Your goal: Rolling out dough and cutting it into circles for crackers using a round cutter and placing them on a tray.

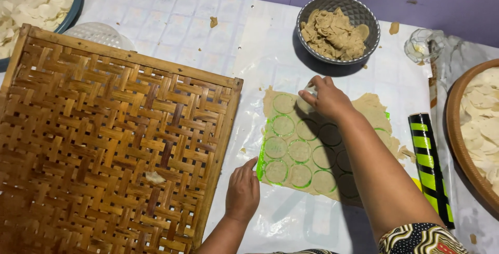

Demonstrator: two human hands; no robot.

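A thin sheet of beige dough (375, 109) lies on a green mat (261, 166), cut into several round discs (300, 150). My right hand (326, 97) reaches over the sheet's far edge and presses a small round cutter into it; the cutter is mostly hidden under my fingers. My left hand (243, 191) rests at the near left corner of the mat, fingertips touching its green edge and holding nothing.
A large woven bamboo tray (104, 139) fills the left. A grey bowl (364, 12) of dough scraps and a small glass (423, 45) stand at the back. A black-and-green striped roller (429, 165) lies right, beside a brown tray (455, 129) of pale discs. Another bowl of discs (73, 4) is far left.
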